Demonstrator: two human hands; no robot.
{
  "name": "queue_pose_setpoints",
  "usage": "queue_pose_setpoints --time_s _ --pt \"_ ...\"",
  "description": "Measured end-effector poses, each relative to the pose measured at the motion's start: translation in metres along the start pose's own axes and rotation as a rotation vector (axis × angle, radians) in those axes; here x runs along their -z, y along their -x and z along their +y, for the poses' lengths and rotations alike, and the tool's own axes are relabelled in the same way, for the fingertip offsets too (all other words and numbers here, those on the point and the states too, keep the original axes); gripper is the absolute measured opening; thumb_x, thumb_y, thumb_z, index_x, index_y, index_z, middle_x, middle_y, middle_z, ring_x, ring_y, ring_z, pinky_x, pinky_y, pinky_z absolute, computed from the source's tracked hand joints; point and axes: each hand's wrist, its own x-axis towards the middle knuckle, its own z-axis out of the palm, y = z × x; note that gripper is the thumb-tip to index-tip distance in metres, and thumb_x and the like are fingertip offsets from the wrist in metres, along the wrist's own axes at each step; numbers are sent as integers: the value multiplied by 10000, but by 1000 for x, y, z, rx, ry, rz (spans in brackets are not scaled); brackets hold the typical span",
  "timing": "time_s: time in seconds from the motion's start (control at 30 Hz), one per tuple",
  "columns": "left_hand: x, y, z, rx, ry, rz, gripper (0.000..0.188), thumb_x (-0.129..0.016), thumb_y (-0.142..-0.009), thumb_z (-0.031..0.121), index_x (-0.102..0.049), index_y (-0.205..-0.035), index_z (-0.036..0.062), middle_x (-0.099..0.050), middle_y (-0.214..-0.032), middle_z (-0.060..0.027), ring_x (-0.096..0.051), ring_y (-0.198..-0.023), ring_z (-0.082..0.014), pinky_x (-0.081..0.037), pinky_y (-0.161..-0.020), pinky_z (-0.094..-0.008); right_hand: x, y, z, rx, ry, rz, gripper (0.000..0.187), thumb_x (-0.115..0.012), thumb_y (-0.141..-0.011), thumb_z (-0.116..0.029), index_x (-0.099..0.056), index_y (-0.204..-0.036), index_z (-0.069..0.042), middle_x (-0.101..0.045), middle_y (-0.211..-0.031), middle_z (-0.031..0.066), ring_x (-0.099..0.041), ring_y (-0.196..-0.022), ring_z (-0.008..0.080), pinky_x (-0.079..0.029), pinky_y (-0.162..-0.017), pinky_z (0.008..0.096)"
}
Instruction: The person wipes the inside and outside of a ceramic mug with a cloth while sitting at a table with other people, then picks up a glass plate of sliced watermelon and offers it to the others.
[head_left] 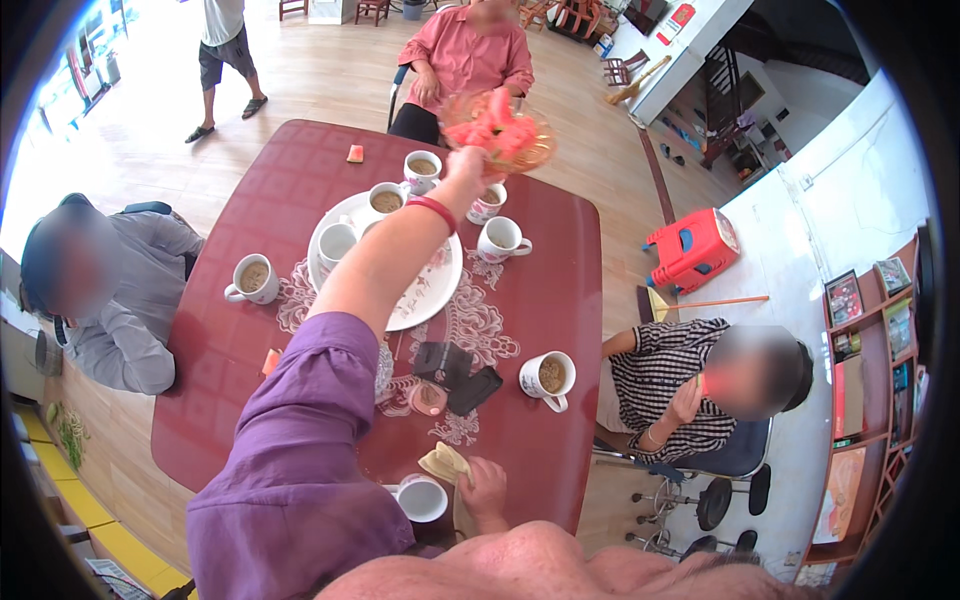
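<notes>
My left arm, in a purple sleeve, stretches across the table, and my left hand (470,166) grips the near rim of an amber glass bowl (540,152). Red watermelon pieces (490,122) are heaped in it; motion blurs them. The bowl is in the air past the table's far edge, before a seated person in pink. Close to me, my right hand (488,492) is closed on a folded pale yellow cloth (443,463). Just left of that hand stands a white mug (422,500), apparently empty. Beneath my left forearm is a round white tray (437,300) bearing mugs.
Several filled mugs stand about the dark red table (240,180), one at the right (548,378). Black pouches (460,375) lie mid-table. People sit left, right and far; another walks behind. A red stool (695,250) stands beyond the right side.
</notes>
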Motion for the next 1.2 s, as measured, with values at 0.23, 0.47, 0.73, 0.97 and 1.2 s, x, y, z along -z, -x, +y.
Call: queue_pose_setpoints --time_s 0.23,0.47,0.73,0.97,1.2 --pt "115 -51 115 -199 51 257 503 -531 -697 -78 -439 -1186 0 -537 -1066 -208 -615 -877 -397 -571 -668 -558 -1 -5 -3 4 56 -64 289 -638 -748 -251 -639 -976 -73 -639 -1043 61 -588 -950 274 -451 -824 409" --pt "197 -76 163 -238 143 365 554 -488 -670 -123 -428 -1205 10 -549 -1040 -195 -620 -842 -403 -538 -732 -596 -5 3 1 9 86 -107 296 -647 -736 -248 -632 -974 -74 -635 -1024 60 -581 -940 283 -438 -837 413" --pt "244 -81 175 -251 44 420 514 -525 -671 -83 -448 -1175 -20 -524 -1050 -212 -613 -862 -412 -566 -697 -551 -9 1 4 5 88 -92 256 -654 -740 -222 -638 -953 -80 -634 -1016 57 -578 -936 277 -440 -825 406" --pt "278 -100 168 -221 92 375 473 -511 -680 -89 -461 -1150 -66 -531 -1034 -218 -607 -865 -418 -566 -713 -551 -6 0 1 24 131 -116 250 -655 -738 -207 -638 -952 -78 -634 -1031 56 -579 -942 276 -440 -824 403" --pt "274 -111 142 -149 182 237 382 -480 -712 -66 -464 -1091 -114 -519 -1045 -239 -589 -901 -440 -561 -752 -560 -11 6 5 45 131 -73 276 -659 -736 -207 -634 -979 -79 -633 -1037 56 -579 -950 273 -439 -827 401"
